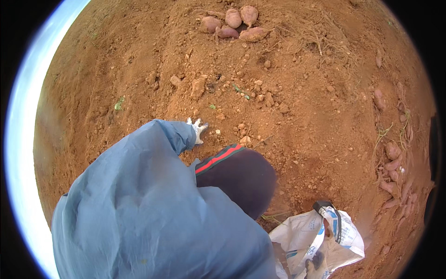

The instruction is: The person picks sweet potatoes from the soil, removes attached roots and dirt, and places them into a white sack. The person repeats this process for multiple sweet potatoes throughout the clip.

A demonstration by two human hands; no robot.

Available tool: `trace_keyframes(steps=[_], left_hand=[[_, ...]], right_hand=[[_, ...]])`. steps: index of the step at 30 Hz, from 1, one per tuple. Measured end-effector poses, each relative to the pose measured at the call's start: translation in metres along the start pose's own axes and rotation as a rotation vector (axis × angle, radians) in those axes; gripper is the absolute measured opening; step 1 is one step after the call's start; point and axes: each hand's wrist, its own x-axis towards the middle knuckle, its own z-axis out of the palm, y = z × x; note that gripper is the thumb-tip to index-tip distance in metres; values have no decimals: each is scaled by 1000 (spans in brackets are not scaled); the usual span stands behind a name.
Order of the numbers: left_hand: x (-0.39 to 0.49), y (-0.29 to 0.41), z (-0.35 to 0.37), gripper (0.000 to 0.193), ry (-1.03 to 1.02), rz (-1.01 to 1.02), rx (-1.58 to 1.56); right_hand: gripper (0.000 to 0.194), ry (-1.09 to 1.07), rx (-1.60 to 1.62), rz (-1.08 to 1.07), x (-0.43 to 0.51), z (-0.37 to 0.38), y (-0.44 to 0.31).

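Note:
My left hand (198, 131), in a white glove with greyish fingertips, reaches from a blue sleeve just above the reddish-brown soil. Its fingers are spread and hold nothing visible. Small clods (242, 129) lie right of it. A dark-clad knee (240, 178) with a red and green stripe is below it. At the lower right a crumpled white woven sack (299, 226) with blue print and a black strap (338, 223) gapes. A grey gloved part, seemingly my right hand (315, 261), shows against the sack; its fingers are mostly hidden, and its grip is unclear.
Several sweet potatoes (232, 19) are heaped at the top centre, beside dry roots (318, 42). More sweet potatoes (393, 151) lie in a long row along the right side, with thin stems among them. Green leaf scraps (119, 103) and clods dot the uneven soil.

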Motion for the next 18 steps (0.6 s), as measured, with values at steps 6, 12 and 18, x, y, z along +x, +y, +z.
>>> trace_keyframes(steps=[6,12,18], left_hand=[[-2,17,-16,92,1,-59,-18],[10,106,-29,86,161,308,-90],[56,186,-34,102,-42,380,-101]], right_hand=[[73,69,29,-7,2,-2,1],[73,113,42,-80,8,5,28],[67,77,209,-145,15,15,54]])
